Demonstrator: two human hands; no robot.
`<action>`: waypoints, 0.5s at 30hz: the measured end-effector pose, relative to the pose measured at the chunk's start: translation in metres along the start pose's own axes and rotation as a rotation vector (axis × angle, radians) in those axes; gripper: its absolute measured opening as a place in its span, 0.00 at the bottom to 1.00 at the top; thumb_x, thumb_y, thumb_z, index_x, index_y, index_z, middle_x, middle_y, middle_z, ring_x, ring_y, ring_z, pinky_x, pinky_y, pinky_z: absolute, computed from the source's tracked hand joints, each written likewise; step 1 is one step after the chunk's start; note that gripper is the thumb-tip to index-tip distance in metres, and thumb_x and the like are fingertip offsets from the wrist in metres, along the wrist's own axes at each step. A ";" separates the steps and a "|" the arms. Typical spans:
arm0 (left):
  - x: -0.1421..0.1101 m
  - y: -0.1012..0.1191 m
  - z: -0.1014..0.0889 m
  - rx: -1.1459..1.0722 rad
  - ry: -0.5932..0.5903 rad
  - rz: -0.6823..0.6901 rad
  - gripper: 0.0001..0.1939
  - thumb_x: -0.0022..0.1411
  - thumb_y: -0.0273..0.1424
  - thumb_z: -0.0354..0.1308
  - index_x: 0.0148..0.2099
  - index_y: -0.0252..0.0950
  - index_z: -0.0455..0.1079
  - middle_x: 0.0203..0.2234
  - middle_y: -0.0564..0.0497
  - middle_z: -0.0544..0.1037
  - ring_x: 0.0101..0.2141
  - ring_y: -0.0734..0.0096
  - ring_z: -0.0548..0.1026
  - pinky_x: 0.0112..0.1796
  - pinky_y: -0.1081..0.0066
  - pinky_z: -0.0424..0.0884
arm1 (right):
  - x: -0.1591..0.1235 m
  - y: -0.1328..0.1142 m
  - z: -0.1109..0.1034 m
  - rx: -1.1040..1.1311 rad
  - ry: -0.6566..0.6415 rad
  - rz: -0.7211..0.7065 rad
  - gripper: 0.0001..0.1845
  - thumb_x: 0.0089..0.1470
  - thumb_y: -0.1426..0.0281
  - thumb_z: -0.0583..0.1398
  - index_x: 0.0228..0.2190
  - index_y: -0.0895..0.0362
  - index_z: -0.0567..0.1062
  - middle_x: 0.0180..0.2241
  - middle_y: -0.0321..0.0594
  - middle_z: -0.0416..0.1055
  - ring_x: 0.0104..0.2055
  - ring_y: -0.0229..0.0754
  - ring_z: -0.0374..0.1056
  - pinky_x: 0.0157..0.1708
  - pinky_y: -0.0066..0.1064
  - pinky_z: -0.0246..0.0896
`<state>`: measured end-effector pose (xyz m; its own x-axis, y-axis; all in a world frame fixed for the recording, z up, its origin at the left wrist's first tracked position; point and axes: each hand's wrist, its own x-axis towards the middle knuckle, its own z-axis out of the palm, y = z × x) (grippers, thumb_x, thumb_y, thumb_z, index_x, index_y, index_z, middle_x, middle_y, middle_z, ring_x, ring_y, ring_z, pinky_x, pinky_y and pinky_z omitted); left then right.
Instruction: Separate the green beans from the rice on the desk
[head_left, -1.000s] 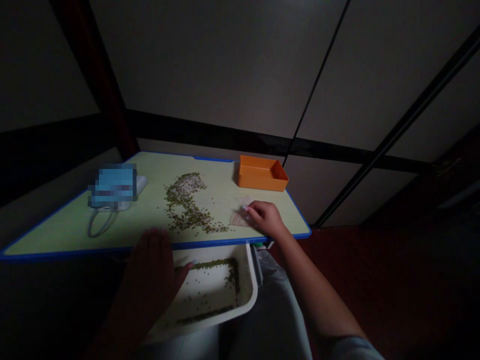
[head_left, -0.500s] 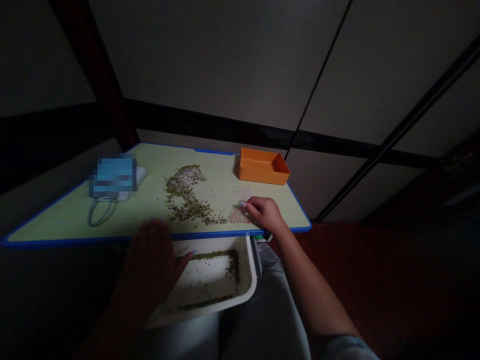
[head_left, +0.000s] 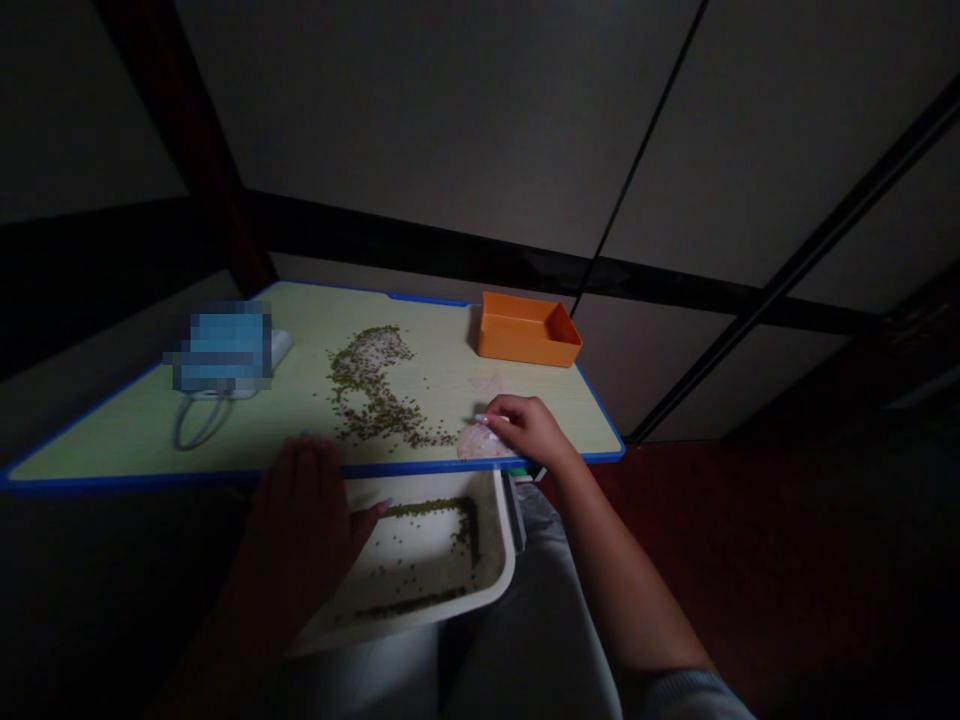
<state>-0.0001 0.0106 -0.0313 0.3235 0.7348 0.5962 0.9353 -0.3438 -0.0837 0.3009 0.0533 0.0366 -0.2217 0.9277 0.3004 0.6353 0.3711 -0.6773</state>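
My right hand [head_left: 521, 425] is over the right front of the pale yellow table [head_left: 300, 300], thumb and fingertips pinched together; whatever they hold is too small to make out. Below its fingers lies a whitish-pink patch [head_left: 478, 441], whose kind I cannot make out. Left of it is a scatter of small green grains [head_left: 375, 395] like mung beans, mixed with whitish bits. My left hand [head_left: 304, 510] rests with its fingers laid over the front edge and its thumb spread. Under that edge sits a white basin [head_left: 504, 560], with green grains along its sides and floor.
An orange open box [head_left: 529, 345] stands at the back right of the table. On the left lies a blurred-out blue object [head_left: 225, 345] on a white device with a grey cable loop [head_left: 196, 425]. Dark wall panels [head_left: 450, 120] rise behind the table.
My right hand has shifted slightly left and down over the whitish-pink patch, its fingers still pinched. My left hand stays in place.
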 end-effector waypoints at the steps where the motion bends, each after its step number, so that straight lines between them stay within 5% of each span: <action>1: 0.000 0.000 0.000 -0.004 -0.003 0.002 0.48 0.61 0.52 0.41 0.67 0.16 0.37 0.59 0.16 0.61 0.64 0.29 0.57 0.57 0.40 0.62 | 0.000 0.001 0.000 0.031 -0.002 -0.002 0.13 0.57 0.61 0.60 0.29 0.58 0.77 0.22 0.33 0.69 0.25 0.34 0.60 0.27 0.25 0.49; 8: 0.002 0.001 -0.004 -0.032 0.018 0.011 0.48 0.61 0.52 0.43 0.68 0.18 0.35 0.60 0.17 0.60 0.65 0.30 0.55 0.57 0.40 0.62 | -0.001 0.005 0.000 0.116 0.045 0.008 0.17 0.58 0.57 0.58 0.26 0.57 0.72 0.20 0.31 0.63 0.24 0.34 0.57 0.25 0.25 0.49; 15: 0.001 0.002 -0.002 -0.022 0.001 -0.008 0.48 0.60 0.51 0.44 0.67 0.16 0.39 0.60 0.15 0.60 0.65 0.30 0.56 0.57 0.39 0.62 | 0.002 -0.011 0.004 -0.141 -0.020 -0.002 0.15 0.61 0.60 0.56 0.28 0.56 0.72 0.22 0.33 0.69 0.25 0.35 0.61 0.27 0.25 0.48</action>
<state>0.0015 0.0094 -0.0291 0.3160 0.7369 0.5976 0.9345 -0.3506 -0.0618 0.2908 0.0510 0.0414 -0.2366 0.9281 0.2874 0.7323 0.3648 -0.5751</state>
